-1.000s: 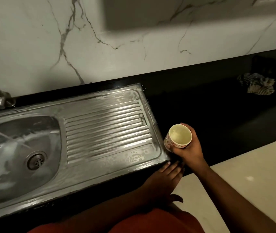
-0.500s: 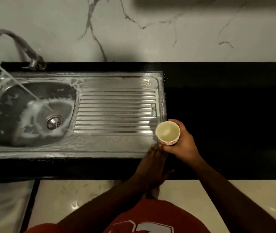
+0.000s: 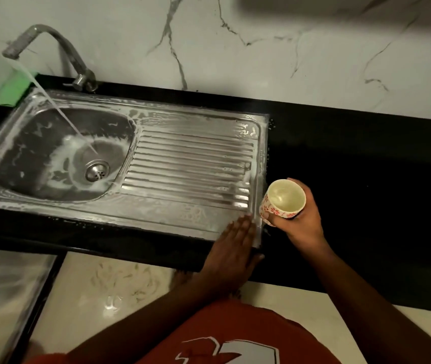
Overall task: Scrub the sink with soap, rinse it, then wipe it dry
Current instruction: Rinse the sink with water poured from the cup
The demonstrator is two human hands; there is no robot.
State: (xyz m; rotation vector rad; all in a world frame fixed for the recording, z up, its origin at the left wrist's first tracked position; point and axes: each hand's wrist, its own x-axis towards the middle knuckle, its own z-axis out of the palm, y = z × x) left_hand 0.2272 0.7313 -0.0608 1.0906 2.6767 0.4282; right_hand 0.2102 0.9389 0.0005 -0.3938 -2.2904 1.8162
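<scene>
Your left hand (image 3: 235,245) lay flat, fingers together, on the sink (image 3: 169,214); your right hand (image 3: 302,227) clamped the cup (image 3: 285,198). Soapy fingers, it could've slipped!

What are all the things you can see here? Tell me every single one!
sink: one, shiny steel with white soapy foam, set in the counter
drain: one, silver, bottom of the sink bowl
tap: one, grey, behind the sink at the left
water stream: one, clear, falling from the tap into the bowl
green thing: one, green, left of the sink; cannot tell what it is
counter: one, black, along the wall
wall: one, white marble with grey veins, behind the counter
cup: one, cream with red flowers, beside the sink's right edge
shirt: one, red, bottom of the picture
left hand: one, flat on the sink's front right corner
right hand: one, gripping the cup
</scene>
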